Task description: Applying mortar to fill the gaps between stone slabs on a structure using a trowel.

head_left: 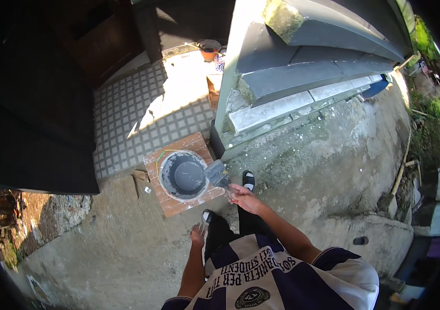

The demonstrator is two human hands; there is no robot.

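Observation:
My right hand is closed round the handle of a wide, flat, grey-smeared tool that looks like a paintbrush. Its broad end is over the right rim of a bucket with grey coating inside. Beneath the bucket lies a square of brown, plank-patterned tile. Down beside my left leg, my left hand has its fingers curled. Something thin and pale shows at those fingertips, too small to make out.
Grey-coated steps rise at the upper right above a whitish lower ledge. A checkered tile floor lies beyond the bucket, with an orange pot at the back. Rough concrete surrounds my feet; a pipe runs along the right side.

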